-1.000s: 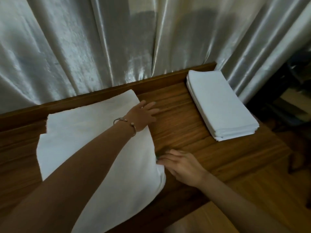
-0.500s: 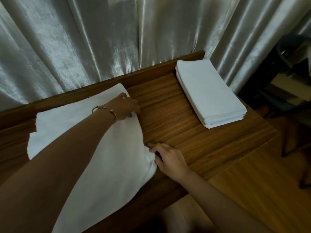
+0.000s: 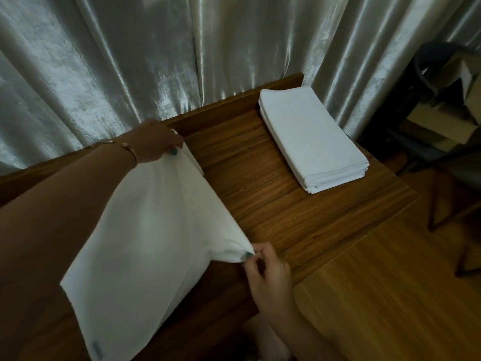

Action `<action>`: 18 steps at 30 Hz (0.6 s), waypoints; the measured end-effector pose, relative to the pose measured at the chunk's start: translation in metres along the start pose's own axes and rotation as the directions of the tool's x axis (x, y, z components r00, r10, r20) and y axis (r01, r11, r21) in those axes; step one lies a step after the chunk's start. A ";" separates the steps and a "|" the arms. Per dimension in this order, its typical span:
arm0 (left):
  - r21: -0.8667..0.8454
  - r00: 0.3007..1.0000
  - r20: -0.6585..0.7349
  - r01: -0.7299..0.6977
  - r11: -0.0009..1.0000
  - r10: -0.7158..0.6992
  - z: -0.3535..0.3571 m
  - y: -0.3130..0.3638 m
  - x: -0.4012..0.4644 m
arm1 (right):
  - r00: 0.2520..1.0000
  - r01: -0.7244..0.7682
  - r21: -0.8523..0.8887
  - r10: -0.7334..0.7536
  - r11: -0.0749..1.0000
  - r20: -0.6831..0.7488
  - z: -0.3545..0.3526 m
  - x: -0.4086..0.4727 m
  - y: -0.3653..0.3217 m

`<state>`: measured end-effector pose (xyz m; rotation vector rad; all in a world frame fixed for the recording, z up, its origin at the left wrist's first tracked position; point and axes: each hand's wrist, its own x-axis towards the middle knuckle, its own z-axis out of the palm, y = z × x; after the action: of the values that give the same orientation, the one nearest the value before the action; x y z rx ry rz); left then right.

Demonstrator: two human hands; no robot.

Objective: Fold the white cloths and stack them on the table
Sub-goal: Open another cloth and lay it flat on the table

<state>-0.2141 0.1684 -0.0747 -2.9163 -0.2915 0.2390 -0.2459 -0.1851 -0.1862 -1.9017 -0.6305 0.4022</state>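
Note:
A large white cloth (image 3: 148,235) lies on the left half of the wooden table (image 3: 273,212), with its right edge lifted off the wood. My left hand (image 3: 156,144) pinches the cloth's far right corner near the table's back rail. My right hand (image 3: 265,272) pinches the near right corner at the table's front edge. A neat stack of folded white cloths (image 3: 312,139) sits at the table's far right. My left forearm hides much of the cloth's left side.
Shiny grey curtains (image 3: 156,56) hang right behind the table. A dark chair (image 3: 437,105) and cardboard boxes (image 3: 466,100) stand to the right. Wooden floor (image 3: 390,295) shows past the table's front right edge. Bare wood lies between the cloth and the stack.
Both hands went from lying flat on the cloth's right edge to pinching its two right corners and lifting that edge. The left hand moved back toward the rail.

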 end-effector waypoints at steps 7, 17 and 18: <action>0.061 0.996 -0.064 0.059 0.996 -0.056 0.026 0.052 0.007 | 0.999 0.033 -0.364 -0.043 0.931 -0.018 0.006 0.016 -0.009; -0.143 0.969 0.094 0.238 0.961 -0.227 0.093 0.091 -0.038 | 0.853 0.489 -0.312 -0.521 0.815 -0.024 -0.014 0.056 0.014; -0.149 0.968 0.101 0.242 0.959 -0.228 0.099 0.090 -0.039 | 0.894 0.388 -0.240 -0.426 0.890 -0.136 -0.015 0.059 0.013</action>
<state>-0.2535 0.0921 -0.1838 -2.9946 -0.6967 0.3130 -0.1873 -0.1660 -0.1920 -1.9070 -0.9518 -0.1179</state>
